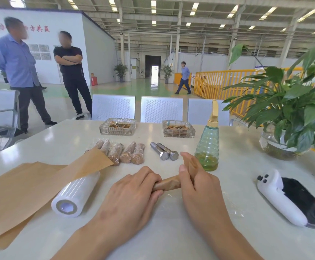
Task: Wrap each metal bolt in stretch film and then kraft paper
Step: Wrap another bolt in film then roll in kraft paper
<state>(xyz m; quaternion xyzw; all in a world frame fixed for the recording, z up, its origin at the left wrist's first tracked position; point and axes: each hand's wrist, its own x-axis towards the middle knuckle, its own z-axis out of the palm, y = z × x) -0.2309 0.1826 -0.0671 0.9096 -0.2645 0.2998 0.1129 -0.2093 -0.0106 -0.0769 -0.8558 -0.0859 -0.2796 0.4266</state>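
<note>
Presently, both hands grip one paper-wrapped bolt (168, 183) low over the white table (237, 147). The left hand (132, 194) has its fingers curled over the near-left end of the bundle; the right hand (196, 182) closes round the far-right end, thumb laid along the wrapping. The bundle lies roughly level between the two grips, brown kraft paper showing in the gap.

Left of the grip, just beside the left hand, lies the roll of stretch film (76, 197), resting partly on the sheets of kraft paper (21, 188), one corner of which is lifted. Beyond the grip, a row of wrapped bolts (122, 152) lies side by side, with two bare metal bolts (164, 151) to their right, touching each other. Just beyond the right hand stands a green spray bottle (208, 145). Right of the grip, well apart, lies a phone in a white handle (291, 199). Farther off stand two glass ashtrays (118, 126), and a potted plant (288, 113) at the far right. A thin clear film scrap (233, 207) lies on the table under the right wrist.
</note>
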